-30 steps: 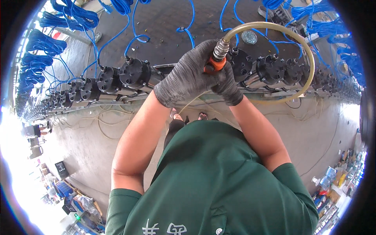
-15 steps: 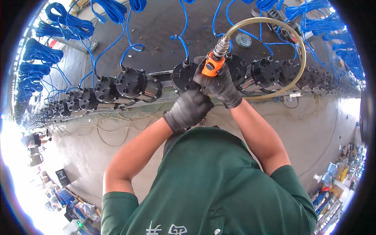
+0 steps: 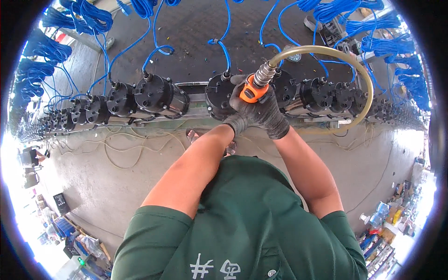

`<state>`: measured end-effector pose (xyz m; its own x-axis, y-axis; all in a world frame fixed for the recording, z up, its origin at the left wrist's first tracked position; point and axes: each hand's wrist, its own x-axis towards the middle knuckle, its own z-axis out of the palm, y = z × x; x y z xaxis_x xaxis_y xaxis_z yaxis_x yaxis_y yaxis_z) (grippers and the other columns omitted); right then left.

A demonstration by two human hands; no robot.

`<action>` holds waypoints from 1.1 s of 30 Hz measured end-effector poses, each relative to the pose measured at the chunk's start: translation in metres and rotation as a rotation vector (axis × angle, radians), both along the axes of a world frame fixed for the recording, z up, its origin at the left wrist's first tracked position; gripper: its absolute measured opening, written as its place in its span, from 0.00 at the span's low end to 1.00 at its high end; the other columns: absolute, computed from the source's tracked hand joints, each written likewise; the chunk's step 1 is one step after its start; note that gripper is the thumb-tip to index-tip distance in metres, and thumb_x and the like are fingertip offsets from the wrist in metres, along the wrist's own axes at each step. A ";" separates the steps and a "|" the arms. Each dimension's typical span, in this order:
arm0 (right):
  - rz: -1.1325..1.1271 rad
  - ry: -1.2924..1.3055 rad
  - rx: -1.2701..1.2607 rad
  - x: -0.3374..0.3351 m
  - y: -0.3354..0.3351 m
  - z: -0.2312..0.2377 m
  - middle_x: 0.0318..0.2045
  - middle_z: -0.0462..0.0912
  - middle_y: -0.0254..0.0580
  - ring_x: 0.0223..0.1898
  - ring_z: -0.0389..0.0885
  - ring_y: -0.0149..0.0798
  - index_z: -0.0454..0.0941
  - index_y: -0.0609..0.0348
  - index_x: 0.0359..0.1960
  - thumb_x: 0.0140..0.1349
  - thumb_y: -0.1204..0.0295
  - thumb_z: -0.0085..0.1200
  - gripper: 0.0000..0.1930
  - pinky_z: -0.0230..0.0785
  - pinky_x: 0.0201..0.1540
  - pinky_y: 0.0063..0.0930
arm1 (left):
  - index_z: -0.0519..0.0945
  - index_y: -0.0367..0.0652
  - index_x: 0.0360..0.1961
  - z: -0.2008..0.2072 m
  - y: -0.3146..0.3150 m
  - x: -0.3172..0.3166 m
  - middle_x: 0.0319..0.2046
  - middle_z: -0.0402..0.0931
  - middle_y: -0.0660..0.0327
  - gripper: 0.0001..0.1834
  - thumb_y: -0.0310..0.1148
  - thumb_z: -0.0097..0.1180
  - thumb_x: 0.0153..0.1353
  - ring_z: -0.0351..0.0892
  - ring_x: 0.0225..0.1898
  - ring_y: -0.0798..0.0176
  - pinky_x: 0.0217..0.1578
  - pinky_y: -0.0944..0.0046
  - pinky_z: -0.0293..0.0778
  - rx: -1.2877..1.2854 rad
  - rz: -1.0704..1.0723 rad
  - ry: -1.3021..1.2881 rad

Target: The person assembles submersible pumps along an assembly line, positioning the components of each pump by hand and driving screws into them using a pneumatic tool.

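Observation:
My right hand [image 3: 262,112], in a dark grey glove, is wrapped round an orange air tool [image 3: 253,89]. A metal coupling [image 3: 265,74] joins the tool's end to a yellowish hose [image 3: 343,52]. The tool's working end is hidden beneath the hand. My left hand [image 3: 237,123], also gloved, reaches in under the right one, and its fingers are out of sight. Just left of both hands stands a black-topped metal cylinder, perhaps a pump [image 3: 218,99], with a blue cable [image 3: 226,53] rising from its top. A similar unit [image 3: 285,86] is partly covered by my right hand.
Several more black-topped cylinders [image 3: 155,95] line a long rail to both sides. Coiled blue cables [image 3: 93,18] hang along the far side of a dark surface [image 3: 191,30]. Loose hoses [image 3: 123,158] lie on the floor near my feet. Boxes and parts [image 3: 387,219] are at the lower right.
My left hand has moved right and forward, from beside the right hand to beneath it. The right hand still grips the air tool in nearly the same place. The view has shifted slightly.

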<state>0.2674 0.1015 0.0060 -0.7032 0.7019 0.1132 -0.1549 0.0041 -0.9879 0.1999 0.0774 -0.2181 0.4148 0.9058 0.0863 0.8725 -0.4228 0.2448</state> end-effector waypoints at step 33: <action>-0.029 -0.071 0.225 -0.003 -0.001 -0.001 0.39 0.84 0.32 0.39 0.82 0.26 0.77 0.60 0.49 0.53 0.82 0.68 0.21 0.77 0.47 0.24 | 0.83 0.42 0.35 -0.021 -0.005 -0.008 0.39 0.83 0.62 0.08 0.33 0.57 0.58 0.82 0.47 0.54 0.49 0.56 0.79 0.005 -0.009 -0.062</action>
